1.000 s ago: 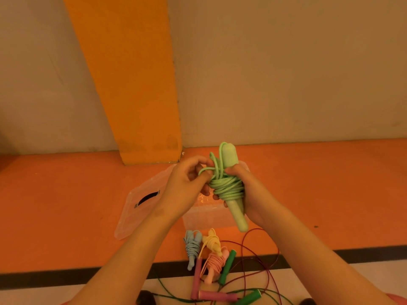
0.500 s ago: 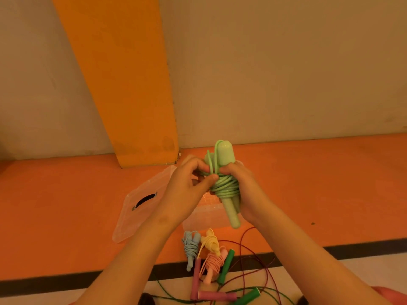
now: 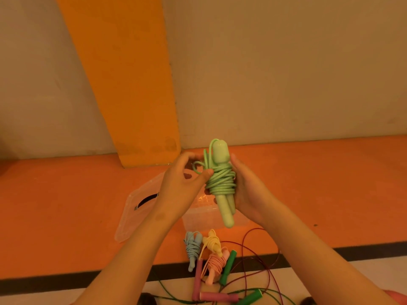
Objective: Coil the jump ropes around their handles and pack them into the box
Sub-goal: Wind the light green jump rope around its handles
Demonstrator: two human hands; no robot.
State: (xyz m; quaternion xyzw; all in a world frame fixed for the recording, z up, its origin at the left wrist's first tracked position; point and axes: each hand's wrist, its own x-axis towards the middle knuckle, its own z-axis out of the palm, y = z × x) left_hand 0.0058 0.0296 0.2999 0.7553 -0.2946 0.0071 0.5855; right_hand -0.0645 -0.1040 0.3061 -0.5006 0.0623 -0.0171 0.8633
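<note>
A warm, amber cast tints the whole scene, and the moderate, diffuse light leaves only faint, soft-edged shadows and no clear source. Small glints of glare sit on the clear box (image 3: 198, 216). The wide lens tilts and bends the wall and floor lines toward the edges, while the green jump rope (image 3: 221, 183) at centre stays fairly sharp.

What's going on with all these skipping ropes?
A person holds a light green jump rope, coiled round its handles: the right hand grips the bundle and the left hand pinches the cord. A clear plastic box stands open beyond, with its lid beside it. A blue rope, a yellow rope and a pink rope lie coiled nearby, unpacked. A dark green rope and a magenta rope lie uncoiled.
</note>
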